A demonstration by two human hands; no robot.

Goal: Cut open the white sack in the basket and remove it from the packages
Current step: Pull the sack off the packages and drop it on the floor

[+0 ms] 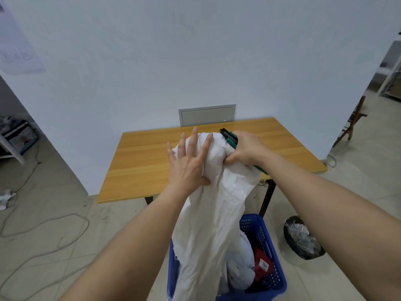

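A white label [264,266] on the red package [261,260] reads "2001", roughly.

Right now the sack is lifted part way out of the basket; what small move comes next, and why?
Probably keep drawing the white sack straight up. Its lower end still hangs inside the blue basket, where the packages already show. The right hand grips the sack's top along with the green cutter, and the left hand lies flat against the cloth, so it could take hold lower down to help.
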